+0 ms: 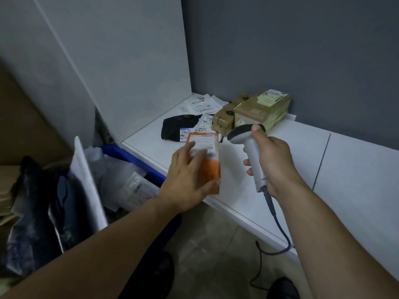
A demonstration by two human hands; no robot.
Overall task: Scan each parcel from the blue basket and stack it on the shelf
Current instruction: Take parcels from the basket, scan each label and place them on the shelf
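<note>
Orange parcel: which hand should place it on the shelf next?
Left. The left hand holds the orange parcel over the shelf, near the brown boxes; the right hand grips the scanner, so it is not free.

— Where's the left hand?
— The left hand [187,175] is out in front, back turned up; its fingers lie spread across the face of an orange parcel [212,171], the thumb hooked against the near edge; the bare left forearm [97,244] runs in from the lower left
— And the right?
— The right hand [272,160] is curled round the handle of a scanner [252,151]; thumb laid up onto its head, fingertips [246,162] showing round the handle's left side; the bare right forearm [323,223] rises from the lower right; the two hands are near each other, not touching
</note>
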